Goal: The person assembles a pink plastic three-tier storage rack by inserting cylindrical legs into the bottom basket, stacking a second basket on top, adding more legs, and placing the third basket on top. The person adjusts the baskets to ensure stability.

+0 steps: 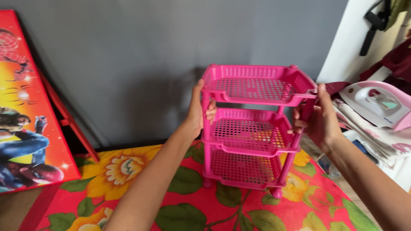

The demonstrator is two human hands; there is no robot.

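Note:
A pink plastic three-tier rack (252, 128) with perforated shelves stands on a table covered by a red floral cloth (128, 184). My left hand (199, 112) grips the rack's front left post between the top and middle shelf. My right hand (319, 117) holds the front right post at the same height, thumb up by the top shelf's corner. All three shelves look empty. The rack stands upright, slightly turned, its small round feet on the cloth.
A pink and white clothes iron (379, 102) rests on folded fabric (376, 137) at the right. A red folded table with a colourful cartoon print (25, 107) leans against the grey wall (150, 55) at the left. Dark straps hang at the top right.

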